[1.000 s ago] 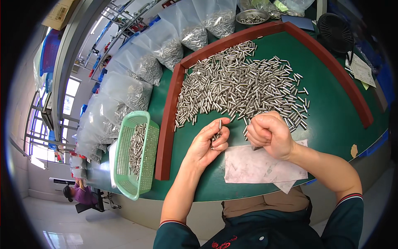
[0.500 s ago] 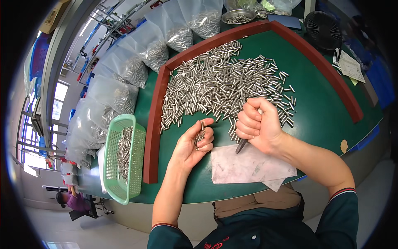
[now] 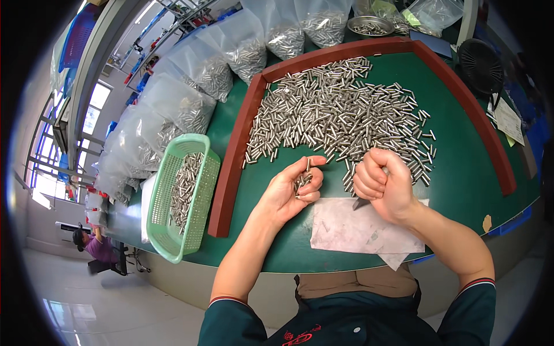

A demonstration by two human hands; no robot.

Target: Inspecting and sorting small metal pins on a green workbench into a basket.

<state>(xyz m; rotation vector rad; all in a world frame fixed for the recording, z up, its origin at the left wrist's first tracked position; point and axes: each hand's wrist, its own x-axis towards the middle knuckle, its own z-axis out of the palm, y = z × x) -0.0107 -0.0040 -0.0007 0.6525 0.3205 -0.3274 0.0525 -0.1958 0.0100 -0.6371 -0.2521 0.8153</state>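
- The left hand (image 3: 291,187), at the centre of the frame, is cupped palm-up and curled round a small bunch of pins (image 3: 303,177), thumb and forefinger pinching one upright.
- The right hand (image 3: 385,183), just to its right, is closed in a fist on a dark tool (image 3: 362,202) whose tip pokes out below, over the paper sheet (image 3: 360,228).
- The pile (image 3: 340,115) of loose pins spreads across the upper centre of the green desk (image 3: 461,173), inside a red-brown frame (image 3: 234,167).
- A green basket (image 3: 179,196) at the left holds more pins; clear bags (image 3: 196,92) of them line the upper left.
- To do this well, judging from the grip: keep the left palm level so the bunch does not spill, present one pin at a time, and work the tool close over the paper.
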